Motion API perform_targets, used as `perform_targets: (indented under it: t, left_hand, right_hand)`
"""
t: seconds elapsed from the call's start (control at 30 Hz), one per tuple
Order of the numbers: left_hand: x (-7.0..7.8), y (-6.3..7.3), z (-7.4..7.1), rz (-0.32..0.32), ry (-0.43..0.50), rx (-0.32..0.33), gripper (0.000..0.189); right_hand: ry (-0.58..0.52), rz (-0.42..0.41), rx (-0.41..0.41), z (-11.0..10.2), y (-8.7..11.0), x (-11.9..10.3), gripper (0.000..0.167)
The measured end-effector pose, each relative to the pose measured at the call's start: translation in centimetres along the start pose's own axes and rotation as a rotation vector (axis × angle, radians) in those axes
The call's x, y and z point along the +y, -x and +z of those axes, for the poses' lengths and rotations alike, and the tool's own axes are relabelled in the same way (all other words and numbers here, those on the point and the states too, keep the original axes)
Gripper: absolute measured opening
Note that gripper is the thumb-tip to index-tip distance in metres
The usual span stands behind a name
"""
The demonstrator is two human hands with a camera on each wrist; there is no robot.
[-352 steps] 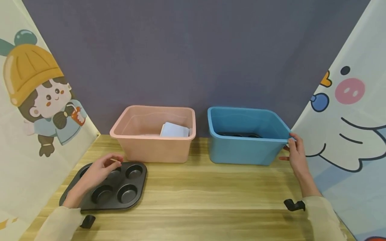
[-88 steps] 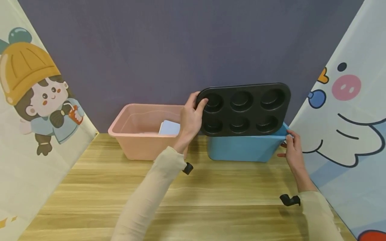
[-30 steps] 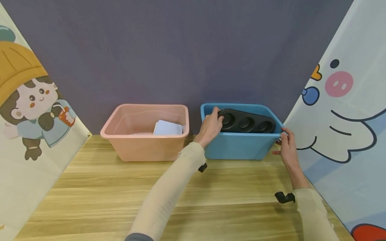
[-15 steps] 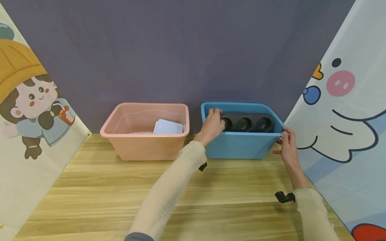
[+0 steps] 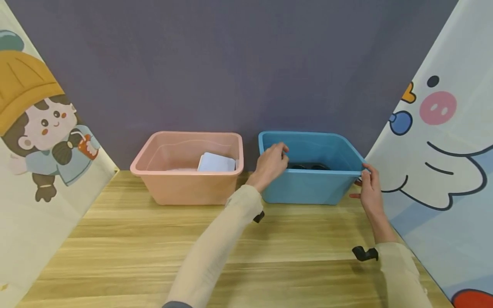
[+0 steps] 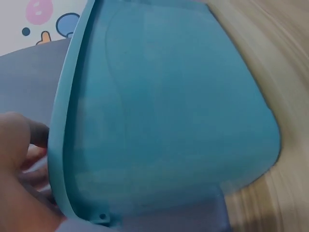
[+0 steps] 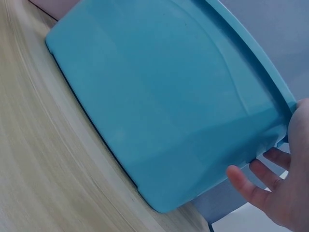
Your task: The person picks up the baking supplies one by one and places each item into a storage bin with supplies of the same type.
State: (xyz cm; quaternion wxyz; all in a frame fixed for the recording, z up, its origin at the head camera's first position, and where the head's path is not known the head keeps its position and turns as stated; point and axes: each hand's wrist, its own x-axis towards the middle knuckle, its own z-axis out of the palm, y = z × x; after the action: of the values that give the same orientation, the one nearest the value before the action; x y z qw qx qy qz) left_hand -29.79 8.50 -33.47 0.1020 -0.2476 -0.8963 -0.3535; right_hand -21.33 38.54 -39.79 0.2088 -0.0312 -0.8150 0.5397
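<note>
Inside the blue bin (image 5: 304, 188) lies a dark muffin pan (image 5: 319, 166), mostly hidden behind the front wall. My left hand (image 5: 271, 164) hovers over the bin's left front corner, fingers loosely bent and holding nothing. In the left wrist view, that hand (image 6: 19, 169) is beside the bin's rim (image 6: 60, 121). My right hand (image 5: 371, 188) holds the right front corner of the rim between thumb and forefinger. The right wrist view shows the other fingers (image 7: 248, 186) of this hand spread beside the bin's end wall.
Left of the blue bin stands a pink bin (image 5: 192, 188) with a pale blue-white flat item (image 5: 216, 163) in it. Both bins stand on a wood-grain table (image 5: 154, 244) against a grey back panel (image 5: 215, 64). Printed cloths flank the table.
My left hand brought the muffin pan from the table's left side, tilted it into the blue bin and let it go. The pan dropped lower inside. My right hand stayed at the rim.
</note>
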Motion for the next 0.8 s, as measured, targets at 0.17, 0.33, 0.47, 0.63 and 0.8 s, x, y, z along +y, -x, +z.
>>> perform_targets:
  t: [0.17,0.33,0.47,0.63,0.8]
  left_hand:
    - [-1.4,0.7,-0.4,0.039,0.113,0.004,0.025]
    - [-2.6,1.3,-1.1,0.055,0.159,0.031,0.024]
    - [-2.9,2.1,-1.8,0.089,0.144,0.036,0.025]
    - [-3.1,3.9,-2.5,0.129,0.089,0.021,0.026]
    - [-3.6,5.5,-2.9,0.141,0.077,0.038,0.025]
  right_hand:
    - [0.004,-0.008,0.013,-0.2,-0.8,1.8,0.054]
    - [0.024,-0.029,0.018,-0.2,-1.2,2.8,0.055]
    - [-0.037,-0.013,0.030,-0.2,-1.0,2.6,0.058]
    - [-0.088,0.061,0.064,-0.2,-0.5,1.9,0.063]
    - [0.045,0.095,0.050,0.0,-0.2,0.9,0.066]
